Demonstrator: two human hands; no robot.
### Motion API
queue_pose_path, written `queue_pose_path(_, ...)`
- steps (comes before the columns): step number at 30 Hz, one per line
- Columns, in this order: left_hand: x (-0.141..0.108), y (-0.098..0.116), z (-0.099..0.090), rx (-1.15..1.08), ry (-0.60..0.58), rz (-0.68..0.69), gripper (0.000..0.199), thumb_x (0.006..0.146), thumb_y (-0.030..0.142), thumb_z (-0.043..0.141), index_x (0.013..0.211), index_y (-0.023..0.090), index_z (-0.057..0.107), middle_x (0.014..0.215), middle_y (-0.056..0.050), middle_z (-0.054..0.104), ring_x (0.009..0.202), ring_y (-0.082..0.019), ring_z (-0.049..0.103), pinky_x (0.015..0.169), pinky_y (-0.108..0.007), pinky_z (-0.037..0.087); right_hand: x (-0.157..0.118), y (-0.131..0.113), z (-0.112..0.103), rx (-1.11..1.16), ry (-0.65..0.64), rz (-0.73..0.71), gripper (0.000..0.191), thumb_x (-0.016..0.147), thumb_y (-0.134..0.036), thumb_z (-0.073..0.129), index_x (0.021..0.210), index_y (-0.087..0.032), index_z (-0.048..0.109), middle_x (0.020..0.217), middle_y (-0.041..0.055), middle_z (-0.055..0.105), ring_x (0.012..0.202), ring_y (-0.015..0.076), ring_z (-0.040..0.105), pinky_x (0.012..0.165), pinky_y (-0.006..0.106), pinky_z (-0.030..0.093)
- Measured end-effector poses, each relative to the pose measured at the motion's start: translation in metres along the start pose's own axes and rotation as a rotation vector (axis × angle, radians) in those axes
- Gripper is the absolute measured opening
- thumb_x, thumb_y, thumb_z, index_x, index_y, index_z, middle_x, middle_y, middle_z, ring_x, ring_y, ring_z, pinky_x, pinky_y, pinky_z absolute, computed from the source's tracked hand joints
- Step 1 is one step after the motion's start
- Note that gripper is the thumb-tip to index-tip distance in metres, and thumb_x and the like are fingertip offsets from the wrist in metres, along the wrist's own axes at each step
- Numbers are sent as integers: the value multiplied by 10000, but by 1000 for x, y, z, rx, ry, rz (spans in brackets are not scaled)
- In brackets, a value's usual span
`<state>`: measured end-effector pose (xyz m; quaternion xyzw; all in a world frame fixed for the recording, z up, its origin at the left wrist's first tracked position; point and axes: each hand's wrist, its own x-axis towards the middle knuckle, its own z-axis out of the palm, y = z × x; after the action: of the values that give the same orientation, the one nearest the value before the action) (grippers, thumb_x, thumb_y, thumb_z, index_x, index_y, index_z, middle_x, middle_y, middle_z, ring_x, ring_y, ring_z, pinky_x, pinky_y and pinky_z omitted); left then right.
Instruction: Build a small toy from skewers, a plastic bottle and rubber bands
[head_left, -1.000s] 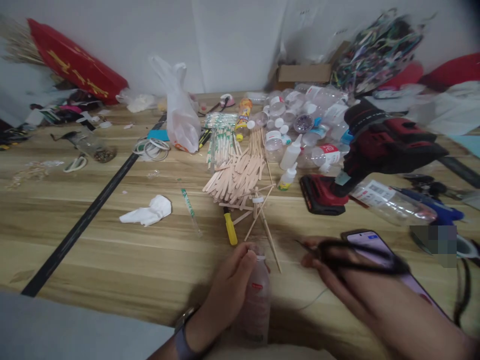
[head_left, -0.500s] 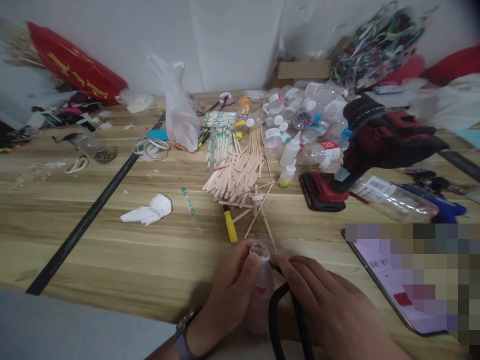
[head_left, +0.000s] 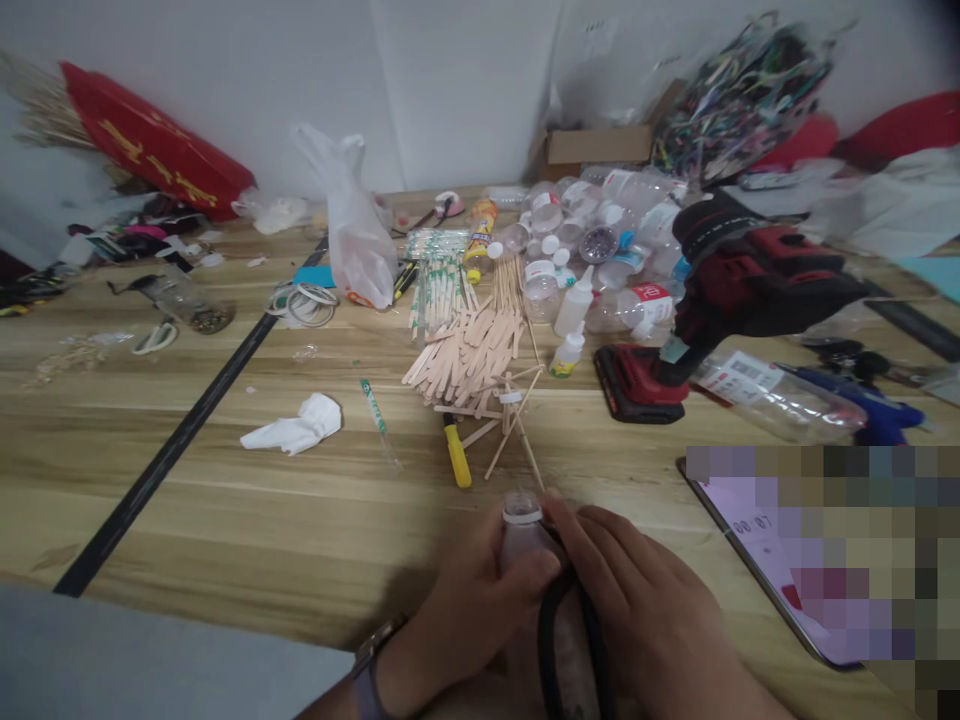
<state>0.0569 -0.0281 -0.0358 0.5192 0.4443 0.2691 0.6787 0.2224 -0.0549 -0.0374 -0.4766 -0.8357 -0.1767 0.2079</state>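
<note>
A clear plastic bottle [head_left: 523,545] without a cap stands slightly tilted at the bottom centre, its mouth pointing away from me. My left hand [head_left: 472,600] is wrapped around its left side, the thumb lying across the front below the neck. Against the bottle's right side, my right hand [head_left: 637,590] has its fingers pressed together on a black looped band [head_left: 551,640]. One end of the band runs up beside the bottle's neck; the lower part of the loop leaves the picture. My right fingertips are partly hidden, and so is the bottle's base.
Beyond the hands lie a yellow-handled tool [head_left: 457,455], loose thin sticks and a pile of wooden craft sticks [head_left: 469,355]. A red and black cordless drill [head_left: 750,290] stands at right, near a phone [head_left: 757,560]. Crumpled tissue [head_left: 296,425] lies left; several plastic bottles crowd the back.
My left thumb has moved from the bottle's rim down and right across its front. The bottle's mouth has tipped away from me, and the black loop now overlaps the bottle more.
</note>
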Motion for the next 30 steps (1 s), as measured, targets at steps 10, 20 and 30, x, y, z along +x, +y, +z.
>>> queue_pose_path(10, -6, 8, -5, -15, -206, 81, 483, 703, 180, 741, 1167, 222, 612, 1177, -13, 699, 1029, -239, 632, 902, -322, 517, -13, 7, -5, 52, -29, -63, 408, 1009, -89, 187, 1245, -38, 517, 928, 126, 771, 838, 225, 727, 668, 323, 623)
queue_pose_path(20, -10, 21, 10, 10, -172, 84, 185, 681, 263, 694, 845, 218, 621, 815, 25, 637, 773, -184, 581, 684, -273, 524, -9, 12, -11, 60, -17, -110, 403, 1022, -91, 171, 1235, -18, 505, 780, 114, 734, 676, 219, 692, 566, 315, 602)
queue_pose_path(30, -9, 33, 17, 304, -213, 247, 152, 840, 204, 478, 825, 258, 619, 776, -3, 592, 734, -198, 559, 740, -336, 510, -10, 8, -16, -41, -85, -103, 415, 903, 2, 268, 1238, -30, 511, 679, 39, 651, 583, 197, 635, 467, 288, 510)
